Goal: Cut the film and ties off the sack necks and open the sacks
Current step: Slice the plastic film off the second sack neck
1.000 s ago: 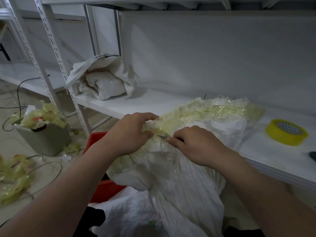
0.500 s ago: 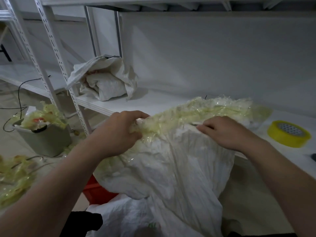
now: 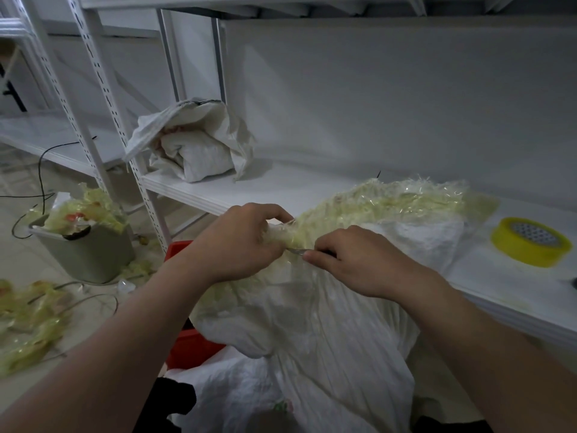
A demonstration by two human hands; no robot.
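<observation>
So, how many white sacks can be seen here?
3. One sack, its neck in film, is gripped by the left hand, the right hand holding a blade to it; a crumpled sack lies on the shelf; a third sack lies below, partly hidden. Others may be hidden.

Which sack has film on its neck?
The sack in front, its neck gripped by the left hand: yellowish film wraps it, and the right hand holds a blade to it. The shelf sack has no film and gapes open.
</observation>
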